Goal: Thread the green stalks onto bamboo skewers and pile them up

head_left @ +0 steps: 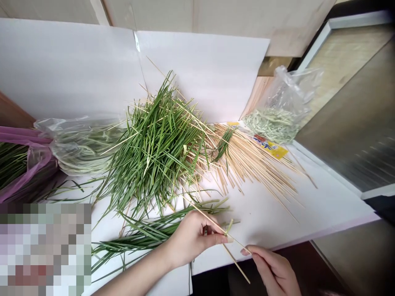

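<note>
My left hand is closed in a pinch on a thin wooden skewer, just above the table's front edge. A short pale-green stem end sticks up at its fingertips, where it crosses the skewer. To the right, my right hand is closed, with thumb and finger pinching the skewer's lower end. A second length of skewer slants down below my left fingertips; where its upper end goes is hidden. Behind my left hand lies a loose bundle of long green chive-like leaves.
A large heap of cut green leaves rises at the centre, beside many fanned-out skewers. Clear bags of pale-green strands stand left and right. A purple bag sits far left. White panels back the white table.
</note>
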A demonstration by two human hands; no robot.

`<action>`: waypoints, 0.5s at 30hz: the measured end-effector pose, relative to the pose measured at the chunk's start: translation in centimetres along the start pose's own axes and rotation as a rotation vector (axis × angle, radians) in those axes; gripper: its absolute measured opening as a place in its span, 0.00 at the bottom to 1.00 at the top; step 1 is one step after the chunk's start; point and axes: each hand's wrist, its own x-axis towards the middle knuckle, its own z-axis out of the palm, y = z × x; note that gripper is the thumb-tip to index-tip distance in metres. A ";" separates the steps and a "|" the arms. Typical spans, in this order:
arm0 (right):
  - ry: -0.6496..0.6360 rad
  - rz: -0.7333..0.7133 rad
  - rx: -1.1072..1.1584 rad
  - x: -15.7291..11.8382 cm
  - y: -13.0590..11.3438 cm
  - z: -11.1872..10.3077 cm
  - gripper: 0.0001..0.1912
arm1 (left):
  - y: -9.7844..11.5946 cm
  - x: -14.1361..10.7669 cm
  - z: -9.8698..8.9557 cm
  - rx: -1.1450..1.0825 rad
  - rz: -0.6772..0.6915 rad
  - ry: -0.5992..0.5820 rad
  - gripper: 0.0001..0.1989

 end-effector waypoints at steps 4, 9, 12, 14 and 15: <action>0.047 0.155 0.079 -0.8 0.3 0.1 0.13 | 0.9 0.2 -2.2 0.099 0.069 0.016 0.11; 0.184 0.382 0.242 -1.8 1.0 0.3 0.16 | 0.2 0.7 -3.8 0.328 0.155 0.251 0.13; 0.195 0.418 0.241 -1.8 1.0 0.3 0.18 | -0.7 1.2 -2.9 0.590 0.263 0.186 0.13; 0.174 0.400 0.204 -1.7 0.8 0.2 0.18 | -1.0 1.5 -2.2 0.728 0.271 0.126 0.13; 0.173 0.370 0.151 -1.6 0.7 0.2 0.18 | -1.1 1.6 -2.0 0.778 0.257 0.114 0.12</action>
